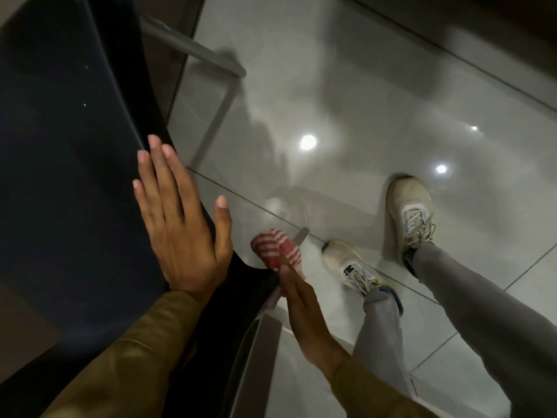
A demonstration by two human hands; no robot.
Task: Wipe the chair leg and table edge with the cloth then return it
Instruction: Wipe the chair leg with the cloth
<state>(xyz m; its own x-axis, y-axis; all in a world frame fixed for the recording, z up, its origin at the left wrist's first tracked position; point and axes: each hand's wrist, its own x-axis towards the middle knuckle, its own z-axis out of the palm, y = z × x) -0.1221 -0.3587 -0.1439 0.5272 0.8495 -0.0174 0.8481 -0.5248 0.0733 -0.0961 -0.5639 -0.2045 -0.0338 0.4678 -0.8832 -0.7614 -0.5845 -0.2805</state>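
A person leans over a dark chair seat [69,140], seen from above, with both arms in tan sleeves [120,366] reaching down toward a glossy tiled floor [346,86]. The left hand [177,224] lies flat on the seat's right edge, fingers straight and spread, the thumb held apart over the rim; it grips nothing. The right hand [304,312] reaches below the seat's front corner, its fingers extended and pressed against a bunched red-and-white striped cloth [277,250]; motion blur hides whether they close around the fabric or merely press it. The cloth sits against the grey metal chair leg [271,297] that slants down from under the seat to a foot on the floor just beyond the cloth. A second metal leg and crossbar [196,52] of the frame show near the upper edge of the seat, blurred. To the right, the person's two off-white laced trainers, left [352,267] and right [411,212], stand on the tiles below grey trouser legs [482,312], the nearer shoe just beside the cloth. Ceiling lights [307,142] reflect as bright spots in the floor.
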